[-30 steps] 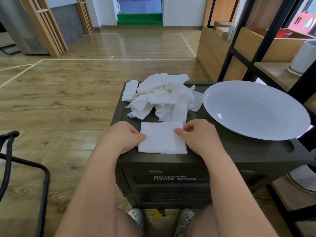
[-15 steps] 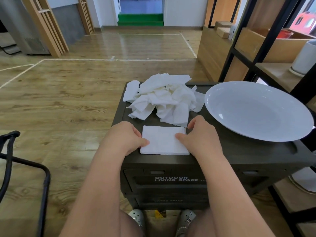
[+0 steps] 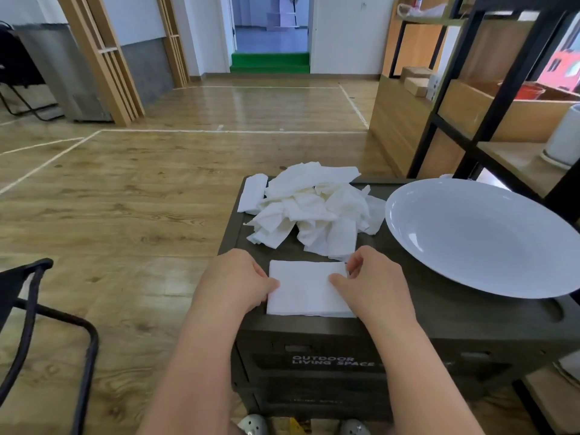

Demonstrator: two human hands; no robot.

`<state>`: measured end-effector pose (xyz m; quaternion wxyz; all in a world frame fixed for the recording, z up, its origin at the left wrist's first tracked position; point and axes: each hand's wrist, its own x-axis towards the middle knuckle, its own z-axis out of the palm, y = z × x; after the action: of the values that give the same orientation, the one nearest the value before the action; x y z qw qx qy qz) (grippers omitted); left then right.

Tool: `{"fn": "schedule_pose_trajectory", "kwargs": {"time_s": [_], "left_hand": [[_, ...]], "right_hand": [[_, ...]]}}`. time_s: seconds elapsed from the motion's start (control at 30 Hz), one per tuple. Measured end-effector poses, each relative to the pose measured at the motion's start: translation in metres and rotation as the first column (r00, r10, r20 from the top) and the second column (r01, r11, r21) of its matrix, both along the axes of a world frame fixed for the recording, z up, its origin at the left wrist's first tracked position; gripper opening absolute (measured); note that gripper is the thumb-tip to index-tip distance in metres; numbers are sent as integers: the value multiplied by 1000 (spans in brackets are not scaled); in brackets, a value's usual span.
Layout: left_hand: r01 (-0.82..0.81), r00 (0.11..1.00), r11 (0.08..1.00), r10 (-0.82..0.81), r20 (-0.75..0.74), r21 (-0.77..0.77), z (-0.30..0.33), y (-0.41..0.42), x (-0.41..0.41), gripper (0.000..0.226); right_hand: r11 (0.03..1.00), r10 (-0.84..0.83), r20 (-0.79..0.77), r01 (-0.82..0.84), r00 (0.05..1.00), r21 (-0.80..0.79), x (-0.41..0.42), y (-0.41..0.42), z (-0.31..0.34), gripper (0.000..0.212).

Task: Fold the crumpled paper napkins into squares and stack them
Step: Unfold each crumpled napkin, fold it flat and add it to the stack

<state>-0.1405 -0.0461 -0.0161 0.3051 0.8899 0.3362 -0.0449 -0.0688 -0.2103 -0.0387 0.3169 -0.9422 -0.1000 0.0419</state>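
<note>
Dark plastic box (image 3: 408, 312) bears soft rectangular folded napkin (image 3: 306, 290).

- Both bare forearms reach forward from the bottom of the view and converge on the flat white folded paper napkin (image 3: 306, 288), the landmark here.
- The left hand (image 3: 237, 279) lies knuckles-up at the napkin's left edge, thumb tip pressing on the sheet, fingers curled at that edge.
- The right hand (image 3: 375, 282) lies at the napkin's right edge, thumb on the sheet, bent fingers at its far right corner.
</note>
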Motion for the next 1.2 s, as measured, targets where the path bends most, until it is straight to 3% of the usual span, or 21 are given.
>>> {"fn": "schedule_pose_trajectory", "kwargs": {"time_s": [0.1,0.3,0.4,0.57,0.8,0.9,1.07,1.13,1.2], "left_hand": [[-69,995,996,65,69,54,1,9,2,24],[-315,883,933,223,412,172,11,59,42,7],[-263,911,952,194,363,153,2,78,78,10],[-225,958,964,192,211,142,-14,90,115,46],[-239,940,962,195,281,130,-8,83,123,25],[-244,881,965,179,438,97,2,80,113,8],[-255,709,957,90,700,135,29,57,77,18],[-215,648,971,66,759,100,40,42,57,14],[-97,659,991,-7,752,95,50,25,34,7]], "right_hand": [[1000,-3,-7,3,1000,5,1,-2,3,17],[996,-2,-10,3,1000,90,5,-1,9,20],[990,4,-20,-1,1000,144,8,2,11,21],[984,2,-47,6,999,181,15,8,9,22],[974,5,-47,5,999,225,18,10,8,23],[969,3,-25,3,1000,247,17,10,11,23],[927,40,54,-57,998,372,6,12,17,20],[897,61,98,-97,993,432,0,14,19,16],[849,106,108,-147,988,508,-3,15,23,18]]}}
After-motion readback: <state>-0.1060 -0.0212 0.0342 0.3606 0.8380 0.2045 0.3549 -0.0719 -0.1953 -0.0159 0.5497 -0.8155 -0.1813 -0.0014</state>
